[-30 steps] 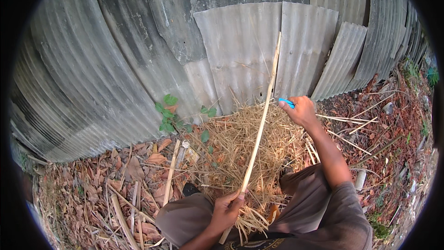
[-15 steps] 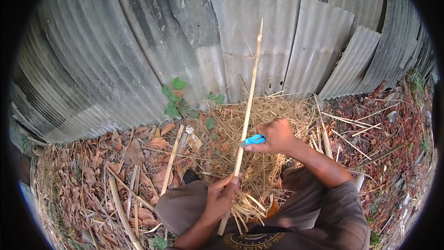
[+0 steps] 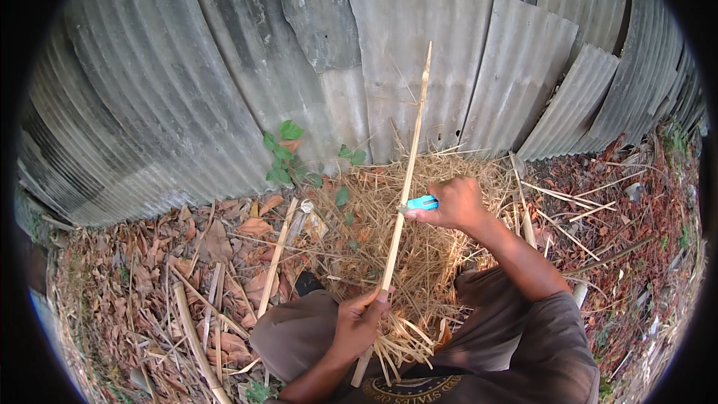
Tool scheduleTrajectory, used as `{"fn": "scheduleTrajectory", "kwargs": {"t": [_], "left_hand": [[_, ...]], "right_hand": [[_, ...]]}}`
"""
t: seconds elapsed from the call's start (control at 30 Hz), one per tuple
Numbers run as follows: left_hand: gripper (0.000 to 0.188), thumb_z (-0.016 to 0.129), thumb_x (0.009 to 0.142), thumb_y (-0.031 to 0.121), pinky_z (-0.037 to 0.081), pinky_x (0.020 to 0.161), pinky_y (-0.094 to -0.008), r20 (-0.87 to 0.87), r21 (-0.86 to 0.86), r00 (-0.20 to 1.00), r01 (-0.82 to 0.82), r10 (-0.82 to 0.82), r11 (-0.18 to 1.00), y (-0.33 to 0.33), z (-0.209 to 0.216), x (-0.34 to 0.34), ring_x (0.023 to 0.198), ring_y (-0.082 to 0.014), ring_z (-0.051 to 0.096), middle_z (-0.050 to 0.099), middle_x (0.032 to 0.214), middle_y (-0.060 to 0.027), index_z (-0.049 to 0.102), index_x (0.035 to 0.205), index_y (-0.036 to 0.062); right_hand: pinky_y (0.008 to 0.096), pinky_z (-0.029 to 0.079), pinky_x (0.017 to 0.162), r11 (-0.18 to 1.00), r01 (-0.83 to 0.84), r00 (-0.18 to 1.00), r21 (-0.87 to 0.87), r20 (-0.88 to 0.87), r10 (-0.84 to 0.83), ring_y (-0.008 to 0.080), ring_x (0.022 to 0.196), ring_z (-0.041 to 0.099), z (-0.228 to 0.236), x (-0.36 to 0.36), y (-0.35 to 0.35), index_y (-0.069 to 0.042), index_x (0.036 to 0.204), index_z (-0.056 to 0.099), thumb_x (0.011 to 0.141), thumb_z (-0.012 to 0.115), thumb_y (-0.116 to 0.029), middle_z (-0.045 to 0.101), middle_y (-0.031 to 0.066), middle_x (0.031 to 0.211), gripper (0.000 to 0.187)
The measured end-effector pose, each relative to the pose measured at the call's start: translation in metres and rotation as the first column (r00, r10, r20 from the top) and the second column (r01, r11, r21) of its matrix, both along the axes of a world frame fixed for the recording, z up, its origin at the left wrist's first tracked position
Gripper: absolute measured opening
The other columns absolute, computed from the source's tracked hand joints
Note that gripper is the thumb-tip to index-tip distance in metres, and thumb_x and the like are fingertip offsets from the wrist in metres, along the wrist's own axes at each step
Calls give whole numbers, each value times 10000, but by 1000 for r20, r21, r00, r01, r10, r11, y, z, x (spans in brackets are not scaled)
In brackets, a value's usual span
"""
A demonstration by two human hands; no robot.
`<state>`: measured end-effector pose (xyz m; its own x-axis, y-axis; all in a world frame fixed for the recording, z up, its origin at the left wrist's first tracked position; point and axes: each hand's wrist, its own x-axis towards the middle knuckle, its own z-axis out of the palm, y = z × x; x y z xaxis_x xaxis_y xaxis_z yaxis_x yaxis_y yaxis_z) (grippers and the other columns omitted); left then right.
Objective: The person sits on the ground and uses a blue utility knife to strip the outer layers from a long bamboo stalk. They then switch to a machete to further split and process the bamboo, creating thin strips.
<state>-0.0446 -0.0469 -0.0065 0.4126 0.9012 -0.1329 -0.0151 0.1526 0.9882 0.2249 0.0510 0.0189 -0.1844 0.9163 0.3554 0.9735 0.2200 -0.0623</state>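
The person's bare left hand (image 3: pixel 360 323) grips the lower part of a long, narrow, pale wooden strip (image 3: pixel 413 153) slanting up to a pointed tip, while the bare right hand (image 3: pixel 459 206) holds a bright blue handled cutter (image 3: pixel 423 203) against its middle. Pale, curled ribbon-like shavings (image 3: pixel 404 343) fan out just beside the left hand. A loose heap of thin straw-coloured shreds (image 3: pixel 437 262) lies between the person's legs and a wall of grey corrugated sheets (image 3: pixel 426 52).
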Motion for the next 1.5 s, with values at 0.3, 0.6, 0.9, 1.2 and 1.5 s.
{"fn": "scheduleTrajectory", "kwargs": {"t": [0.3, 0.6, 0.9, 1.2, 1.5], "left_hand": [[269, 559, 948, 143, 406, 571, -207, -144, 41, 966, 220, -212, 975, -23, 2, 0, 659, -27, 469, 546, 706, 22, 617, 1160, -12], [259, 555, 943, 138, 327, 483, -206, -184, 171, 983, 10, 21, 985, -1, -3, 6, 567, -16, 391, 457, 634, 56, 616, 1145, -13], [197, 560, 881, 54, 474, 567, -342, -300, 537, 947, 71, 112, 840, -6, -5, 12, 627, -287, 600, 609, 761, -180, 613, 1039, -50], [227, 577, 853, 84, 484, 546, -385, -506, 637, 821, 147, 266, 757, -1, 3, 6, 632, -311, 606, 609, 780, -143, 635, 1056, 1], [246, 597, 831, 92, 461, 477, -392, -535, 668, 811, 232, 239, 707, -8, 1, 10, 558, -295, 587, 574, 718, -121, 642, 1058, 6]], "right_hand": [[438, 465, 502, 858, 514, 837, 8, -223, -499, 342, 501, 590, 1, 113, 28, -15, 592, 646, 763, 482, -755, 513, 152, 456, 777], [402, 428, 422, 988, -89, 996, -127, -39, 84, 279, 394, 534, -14, -13, -24, -91, 530, 583, 752, 523, -735, 481, 88, 407, 683], [384, 428, 411, 957, 281, 953, -79, -92, -287, 268, 398, 554, -7, 52, 17, -88, 537, 590, 721, 527, -768, 490, 93, 411, 707], [363, 463, 428, 994, -97, 994, -44, 40, 98, 227, 378, 556, -15, -1, -12, -96, 535, 592, 661, 496, -841, 515, 54, 418, 762], [406, 465, 443, 932, 352, 926, 86, -174, -334, 274, 407, 570, 3, 68, 27, -49, 533, 621, 741, 511, -757, 515, 104, 420, 746]]}}
